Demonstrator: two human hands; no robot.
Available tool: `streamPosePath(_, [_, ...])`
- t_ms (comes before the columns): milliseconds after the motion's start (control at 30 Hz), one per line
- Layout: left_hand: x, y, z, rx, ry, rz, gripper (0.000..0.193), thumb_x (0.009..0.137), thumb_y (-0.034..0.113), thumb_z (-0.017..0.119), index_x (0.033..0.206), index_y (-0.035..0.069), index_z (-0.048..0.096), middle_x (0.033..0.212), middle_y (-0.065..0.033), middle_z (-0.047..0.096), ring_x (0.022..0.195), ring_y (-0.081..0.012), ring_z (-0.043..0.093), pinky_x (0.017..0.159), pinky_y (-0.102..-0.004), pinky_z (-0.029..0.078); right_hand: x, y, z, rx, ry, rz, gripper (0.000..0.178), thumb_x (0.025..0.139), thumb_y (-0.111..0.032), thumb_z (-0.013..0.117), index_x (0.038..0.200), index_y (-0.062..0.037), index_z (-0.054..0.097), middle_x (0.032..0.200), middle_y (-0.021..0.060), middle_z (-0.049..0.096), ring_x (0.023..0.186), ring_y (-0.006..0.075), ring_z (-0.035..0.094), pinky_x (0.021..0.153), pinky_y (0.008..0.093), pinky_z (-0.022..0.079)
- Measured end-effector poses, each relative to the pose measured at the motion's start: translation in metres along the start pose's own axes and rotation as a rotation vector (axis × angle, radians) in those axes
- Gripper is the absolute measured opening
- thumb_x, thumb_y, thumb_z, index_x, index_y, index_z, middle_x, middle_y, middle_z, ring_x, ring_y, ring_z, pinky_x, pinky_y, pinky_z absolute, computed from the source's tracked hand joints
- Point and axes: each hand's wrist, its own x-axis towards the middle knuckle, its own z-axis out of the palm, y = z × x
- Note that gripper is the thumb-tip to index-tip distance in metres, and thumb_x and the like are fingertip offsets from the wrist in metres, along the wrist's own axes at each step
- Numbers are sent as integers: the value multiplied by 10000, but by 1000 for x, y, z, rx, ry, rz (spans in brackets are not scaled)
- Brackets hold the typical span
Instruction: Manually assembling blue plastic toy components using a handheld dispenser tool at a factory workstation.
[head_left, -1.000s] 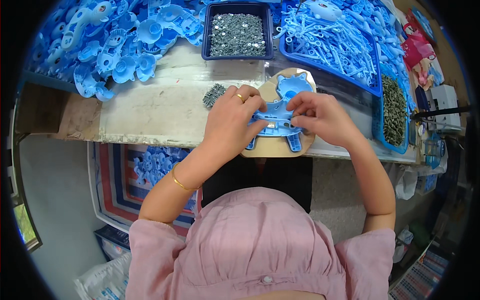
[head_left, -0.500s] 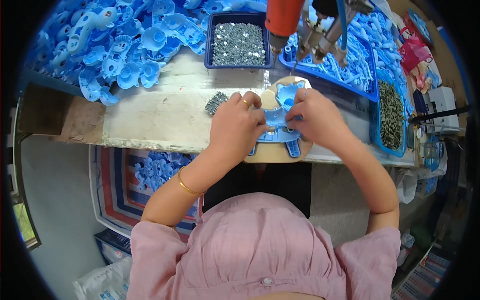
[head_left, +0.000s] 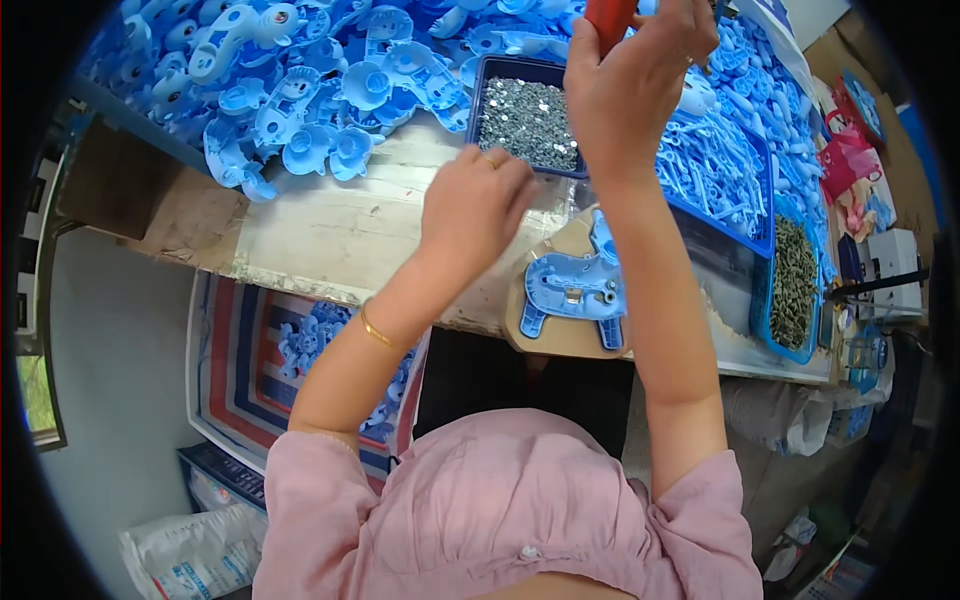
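A blue plastic animal-shaped shell [head_left: 572,283] lies hollow side up on a tan board [head_left: 525,330] at the table's front edge. A small metal piece sits in its middle, and a round part is beside it. My right hand [head_left: 640,95] is raised above, closed around the red body of a hanging power screwdriver [head_left: 608,18]; the tool's lower end is hidden behind my hand. My left hand [head_left: 478,205] hovers over the table left of the board, fingers curled together. What they hold, if anything, is hidden. My right forearm covers part of the shell.
A dark blue tray [head_left: 484,128] of small silver pieces stands behind my left hand. Heaped blue shells [head_left: 300,110] cover the back left. To the right are a blue basket [head_left: 768,215] of blue rods and a bin [head_left: 765,325] of dark screws. A striped bag [head_left: 235,370] is below the table.
My right hand has left the shell and risen to the red screwdriver. My left hand has moved off the shell to its left. The view has shifted, moving the table contents rightward.
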Motion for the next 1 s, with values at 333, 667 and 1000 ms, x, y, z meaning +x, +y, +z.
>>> streamPosePath(333, [70, -60, 16, 331, -377, -79, 280, 754, 341, 836, 844, 80, 789, 948, -50, 718, 1009, -267, 636, 816, -423, 494, 47, -7, -44, 662, -501, 502, 649, 739, -32, 763, 1330, 11, 500, 950, 77, 633, 828, 151, 627, 769, 290, 529])
streamPosePath(667, [68, -62, 30, 226, -318, -89, 180, 826, 328, 761, 851, 150, 771, 837, -59, 736, 950, -280, 677, 805, -423, 526, 48, 58, -65, 628, -819, 448, 574, 836, -168, 805, 1325, -22, 542, 1036, 35, 612, 869, 121, 617, 794, 260, 507])
streamPosePath(1000, [78, -62, 30, 201, -401, -14, 159, 853, 275, 731, 895, 123, 752, 912, -44, 731, 946, -287, 668, 779, -429, 545, 27, 75, -68, 668, -877, 416, 695, 783, -214, 850, 1357, -14, 514, 1317, 88, 602, 1100, 199, 642, 960, 361, 527])
